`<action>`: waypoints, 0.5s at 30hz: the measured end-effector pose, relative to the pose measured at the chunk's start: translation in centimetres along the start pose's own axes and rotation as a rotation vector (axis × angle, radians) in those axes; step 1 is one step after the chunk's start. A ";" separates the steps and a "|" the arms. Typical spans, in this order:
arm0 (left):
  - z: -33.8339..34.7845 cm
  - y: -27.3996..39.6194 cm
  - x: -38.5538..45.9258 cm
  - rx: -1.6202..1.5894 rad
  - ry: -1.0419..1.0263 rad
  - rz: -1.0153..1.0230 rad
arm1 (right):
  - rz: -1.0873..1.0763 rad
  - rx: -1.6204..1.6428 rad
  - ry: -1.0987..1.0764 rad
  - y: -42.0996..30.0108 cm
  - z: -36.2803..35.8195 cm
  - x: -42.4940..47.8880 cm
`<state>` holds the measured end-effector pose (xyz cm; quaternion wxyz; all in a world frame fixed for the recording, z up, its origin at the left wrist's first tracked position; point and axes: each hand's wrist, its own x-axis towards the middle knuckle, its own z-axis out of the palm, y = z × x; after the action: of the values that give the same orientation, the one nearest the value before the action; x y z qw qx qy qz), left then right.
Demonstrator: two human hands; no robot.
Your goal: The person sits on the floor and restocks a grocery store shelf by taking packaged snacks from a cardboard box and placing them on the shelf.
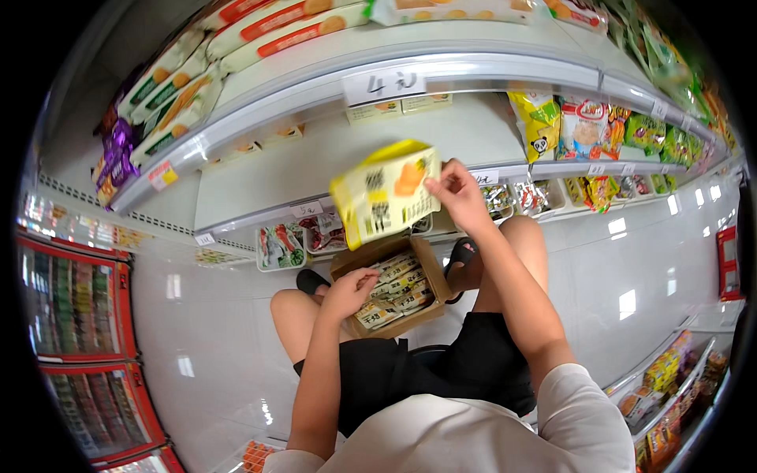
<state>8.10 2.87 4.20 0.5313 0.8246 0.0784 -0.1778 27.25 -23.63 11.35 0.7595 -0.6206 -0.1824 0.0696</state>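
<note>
My right hand (458, 192) grips the right edge of a yellow and cream snack packet (393, 192). The packet is tilted in front of the lower shelf (295, 168), and its face bears printed codes and a picture of orange-coloured food. Loosely curled, my left hand (350, 292) hovers at the left side of an open cardboard box (434, 275); I see nothing in its fingers. Inside the box, several cream packets (399, 284) stand packed in rows. The box sits on the floor between my feet, its far edge partly hidden by the held packet.
Above runs an upper shelf (485, 62) with long biscuit packs (295, 29). Small cartons (378, 112) and bagged snacks (591, 127) occupy the lower shelf. White trays (281, 248) of sweets sit beneath it. Red-framed cabinets (127, 307) stand left, a snack rack (668, 378) right.
</note>
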 end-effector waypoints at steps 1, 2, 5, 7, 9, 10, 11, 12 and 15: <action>0.4 1.3 0.0 -0.011 0.056 0.070 | 0.073 0.034 0.126 -0.8 -0.4 -0.3; 1.1 2.6 -0.1 -0.021 0.110 0.142 | 0.098 0.183 0.219 -0.7 -0.8 -0.2; 1.8 6.5 1.8 0.021 0.250 0.314 | 0.111 0.555 0.424 -0.8 -1.3 0.4; 3.2 12.4 3.7 0.007 0.357 0.393 | 0.160 0.623 0.518 -2.2 -1.3 0.6; 4.7 17.3 6.4 0.000 0.395 0.482 | 0.165 0.653 0.541 -2.4 -2.0 0.8; 5.4 18.9 7.9 0.051 0.383 0.506 | 0.151 0.651 0.520 -1.5 -2.4 0.8; 6.0 20.4 9.4 0.101 0.367 0.533 | 0.134 0.646 0.503 -0.4 -3.0 0.8; 6.5 21.9 10.8 0.150 0.381 0.419 | 0.132 0.560 0.490 0.8 -3.5 0.9; 8.1 25.0 14.8 -0.077 0.392 0.352 | 0.042 0.083 0.479 2.9 -5.1 1.5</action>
<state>28.03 -15.94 16.82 0.5596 0.8235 0.0419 0.0836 30.83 -27.17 7.96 0.8043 -0.5913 0.0188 -0.0565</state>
